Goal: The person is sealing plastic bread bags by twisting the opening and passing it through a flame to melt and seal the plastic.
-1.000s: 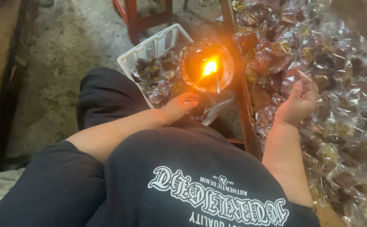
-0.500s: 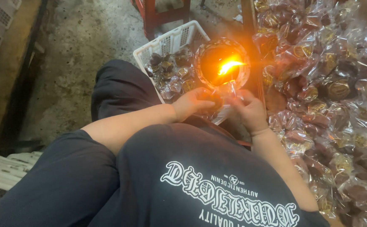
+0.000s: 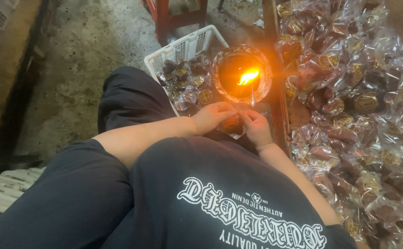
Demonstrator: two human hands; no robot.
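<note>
Below the flame (image 3: pixel 247 76), clear packet (image 3: pixel 235 124) pinched between both hands' fingers (image 3: pixel 231 110).

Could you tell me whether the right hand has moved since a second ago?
Yes. The right hand came off the packet pile and moved left, meeting the left hand below the flame bowl.

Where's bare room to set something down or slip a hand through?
Bare concrete floor lies left of the white basket, up to the red stool. Crowded: the basket is full, the wrapped-sweets pile fills the right, and both hands, left hand and right hand, meet on a wrapped packet below the flame bowl.
</note>
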